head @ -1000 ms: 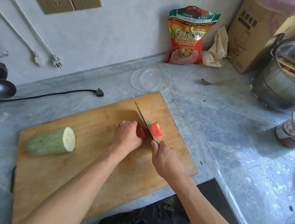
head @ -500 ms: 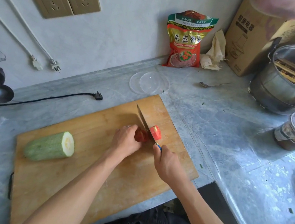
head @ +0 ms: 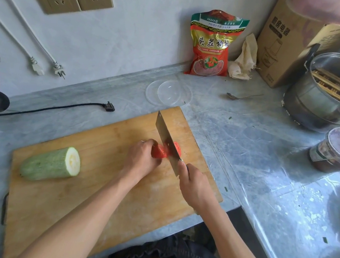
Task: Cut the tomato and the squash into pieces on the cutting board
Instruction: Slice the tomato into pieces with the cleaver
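Red flesh of the tomato (head: 159, 151) is seen near the right end of the wooden cutting board (head: 70, 198), split by the blade of a cleaver (head: 166, 141) that stands in it. One piece (head: 177, 147) lies on the right of the blade; the larger part stays on the left. In the head view, the left hand (head: 139, 159) is curled over that larger part, its fingers (head: 149, 144) clamped on the tomato to steady it. The right hand (head: 194, 185) is wrapped tight around the cleaver's handle, which is mostly hidden by the grip.

The squash (head: 50, 164) lies on its side at the left end of the board, well apart from the hands, with one pale cut face turned right. It appears otherwise whole.

The task is judged to be at an early stage: the tomato is partly cut and more strokes are needed, while the squash has not yet been divided. On the grey desk (head: 257, 161) beyond, a clear plastic lid (head: 169, 93) is seen.
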A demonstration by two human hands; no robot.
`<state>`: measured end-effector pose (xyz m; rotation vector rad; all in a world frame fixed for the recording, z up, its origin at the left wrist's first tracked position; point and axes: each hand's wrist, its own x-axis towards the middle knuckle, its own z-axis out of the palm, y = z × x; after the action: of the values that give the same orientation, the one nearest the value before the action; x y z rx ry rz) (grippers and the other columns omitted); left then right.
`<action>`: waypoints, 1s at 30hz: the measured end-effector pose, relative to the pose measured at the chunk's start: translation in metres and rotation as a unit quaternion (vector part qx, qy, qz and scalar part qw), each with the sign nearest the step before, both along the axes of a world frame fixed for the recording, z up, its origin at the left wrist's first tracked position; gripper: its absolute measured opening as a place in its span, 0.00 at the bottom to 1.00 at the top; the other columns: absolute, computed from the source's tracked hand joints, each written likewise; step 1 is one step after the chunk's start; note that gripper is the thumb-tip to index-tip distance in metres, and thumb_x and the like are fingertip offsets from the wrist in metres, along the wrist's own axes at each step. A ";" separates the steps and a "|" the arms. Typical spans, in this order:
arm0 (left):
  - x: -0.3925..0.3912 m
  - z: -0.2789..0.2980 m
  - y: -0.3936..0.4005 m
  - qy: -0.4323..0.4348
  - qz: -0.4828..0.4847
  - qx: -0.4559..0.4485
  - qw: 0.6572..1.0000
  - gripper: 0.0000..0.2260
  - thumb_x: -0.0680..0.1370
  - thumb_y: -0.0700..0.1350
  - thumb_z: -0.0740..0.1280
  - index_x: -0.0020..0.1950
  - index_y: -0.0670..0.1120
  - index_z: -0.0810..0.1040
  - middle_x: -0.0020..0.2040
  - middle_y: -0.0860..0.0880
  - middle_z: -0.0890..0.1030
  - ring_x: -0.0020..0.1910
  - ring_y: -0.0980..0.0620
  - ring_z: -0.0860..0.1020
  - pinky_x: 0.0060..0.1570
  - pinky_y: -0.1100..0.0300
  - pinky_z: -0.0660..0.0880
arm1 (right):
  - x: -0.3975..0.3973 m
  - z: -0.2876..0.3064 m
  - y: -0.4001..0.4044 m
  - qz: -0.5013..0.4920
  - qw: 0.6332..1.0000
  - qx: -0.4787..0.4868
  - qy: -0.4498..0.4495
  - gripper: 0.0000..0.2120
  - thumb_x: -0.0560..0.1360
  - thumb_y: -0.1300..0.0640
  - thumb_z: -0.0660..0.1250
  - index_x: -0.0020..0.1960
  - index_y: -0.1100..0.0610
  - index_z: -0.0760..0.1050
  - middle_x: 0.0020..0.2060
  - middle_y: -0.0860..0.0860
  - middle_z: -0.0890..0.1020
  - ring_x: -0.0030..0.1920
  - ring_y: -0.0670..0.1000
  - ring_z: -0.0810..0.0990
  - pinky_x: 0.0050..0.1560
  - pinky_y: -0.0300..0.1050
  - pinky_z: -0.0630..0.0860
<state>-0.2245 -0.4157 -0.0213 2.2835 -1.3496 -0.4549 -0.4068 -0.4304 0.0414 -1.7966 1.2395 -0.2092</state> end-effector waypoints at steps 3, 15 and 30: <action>-0.005 -0.002 0.002 -0.001 0.004 -0.012 1.000 0.11 0.68 0.47 0.76 0.47 0.47 0.80 0.41 0.47 0.83 0.42 0.44 0.82 0.35 0.60 0.67 | 0.000 -0.003 0.001 -0.008 1.000 -0.006 0.004 0.27 0.82 0.41 0.50 0.43 0.62 0.73 0.35 0.58 0.78 0.34 0.54 0.74 0.34 0.47 0.70; 0.004 0.000 -0.001 0.037 -0.025 0.035 0.998 0.17 0.69 0.51 0.75 0.56 0.50 0.81 0.51 0.49 0.84 0.53 0.47 0.80 0.44 0.60 0.71 | -0.005 -0.011 -0.001 -0.021 1.000 -0.001 0.014 0.29 0.81 0.40 0.49 0.43 0.65 0.72 0.32 0.55 0.75 0.31 0.50 0.71 0.29 0.39 0.66; -0.004 -0.009 0.006 -0.032 -0.022 -0.006 0.999 0.22 0.65 0.50 0.80 0.54 0.45 0.80 0.48 0.46 0.83 0.47 0.45 0.82 0.40 0.60 0.70 | -0.002 -0.013 0.007 -0.016 1.000 -0.007 0.007 0.30 0.81 0.39 0.49 0.41 0.65 0.71 0.29 0.53 0.73 0.30 0.50 0.69 0.31 0.45 0.66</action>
<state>-0.2286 -0.4093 -0.0299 2.2797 -1.4329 -0.3885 -0.4092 -0.4236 0.0286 -1.7952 1.2806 -0.2240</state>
